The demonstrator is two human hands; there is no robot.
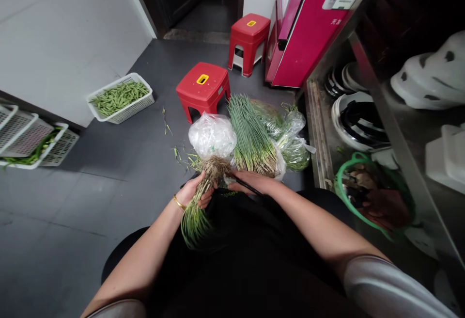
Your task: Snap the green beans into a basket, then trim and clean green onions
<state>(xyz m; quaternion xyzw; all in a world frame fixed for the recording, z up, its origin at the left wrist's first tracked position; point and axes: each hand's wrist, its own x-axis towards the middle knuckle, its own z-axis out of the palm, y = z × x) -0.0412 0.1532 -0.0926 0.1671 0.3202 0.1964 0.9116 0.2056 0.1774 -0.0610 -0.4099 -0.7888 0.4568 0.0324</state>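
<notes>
My left hand [196, 191] is closed round a bunch of thin green onions [199, 228], its tangled brown roots pointing up and its green tops hanging down over my lap. Close to the roots, my right hand [250, 182] has its thumb and fingers on either side of a slim dark tool [252, 187]; its kind cannot be made out. Just beyond the hands lies a larger pile of green onions [250, 131], roots towards me. A clear plastic bag [212, 135] sits left of that pile, and bagged greens [294, 151] lie to its right.
Red stools [201, 83] stand ahead. A white basket of green pods [121, 100] is on the floor at left, with stacked white baskets [29, 138] nearer. At right are a metal shelf [399, 104], a green basket [341, 187] and a pink cabinet [305, 32]. Trimmings litter the floor.
</notes>
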